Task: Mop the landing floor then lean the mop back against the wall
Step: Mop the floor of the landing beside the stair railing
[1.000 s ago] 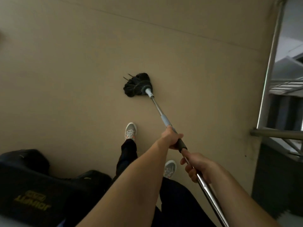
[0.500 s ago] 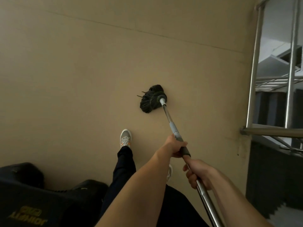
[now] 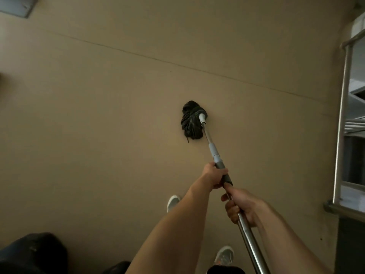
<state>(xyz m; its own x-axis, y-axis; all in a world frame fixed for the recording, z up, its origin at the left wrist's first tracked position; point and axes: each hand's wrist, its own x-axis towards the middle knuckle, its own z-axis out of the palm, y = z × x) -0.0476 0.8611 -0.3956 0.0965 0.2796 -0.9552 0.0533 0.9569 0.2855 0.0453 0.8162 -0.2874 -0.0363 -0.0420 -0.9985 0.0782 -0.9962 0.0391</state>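
The mop has a dark string head (image 3: 191,122) lying on the beige landing floor (image 3: 98,119), a little ahead of me and right of centre. Its metal handle (image 3: 212,149) slants back toward me. My left hand (image 3: 214,174) grips the handle's grey-black sleeve from the left. Just behind it, my right hand (image 3: 240,207) is closed around the bare steel shaft. Both arms reach forward from the bottom of the view.
A steel stair railing (image 3: 342,119) stands along the right edge, with steps beyond it. A dark bag (image 3: 33,254) sits at the bottom left. My two shoes (image 3: 173,202) (image 3: 225,256) are on the floor below the hands. A floor seam (image 3: 138,54) runs diagonally across.
The mop head has slid to the right and farther from me across the floor. My view has tilted forward, so my feet and the dark bag sit lower in the frame.
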